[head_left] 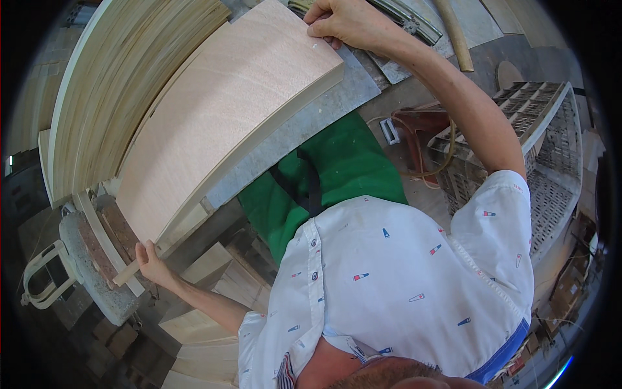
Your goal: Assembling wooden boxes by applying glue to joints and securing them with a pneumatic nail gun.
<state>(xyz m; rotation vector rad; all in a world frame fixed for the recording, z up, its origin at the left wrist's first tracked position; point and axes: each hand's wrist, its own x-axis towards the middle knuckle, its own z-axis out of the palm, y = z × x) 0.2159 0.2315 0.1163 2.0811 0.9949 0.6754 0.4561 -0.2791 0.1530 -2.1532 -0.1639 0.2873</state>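
Note:
A long, curved plywood panel (227, 110) with a pale pinkish face lies across the grey work surface (353, 84) in front of me. My right hand (330, 23) grips its far right end, thumb on top and fingers curled at the edge. At the near left corner, my left hand (152, 262) closes its fingertips against the panel's end. A short wooden stick (126, 273) sticks out beside that hand; whether the hand also holds it I cannot tell. Under the panel's near edge runs a pale curved side.
A tall stack of curved wooden strips (129, 78) stands behind the panel. At left is a grey machine (97, 279) with a light-coloured frame handle. A plastic crate (551, 162) stands at right, and pale boards (207, 337) lie at lower left. A wooden rod (455, 35) rests at far right.

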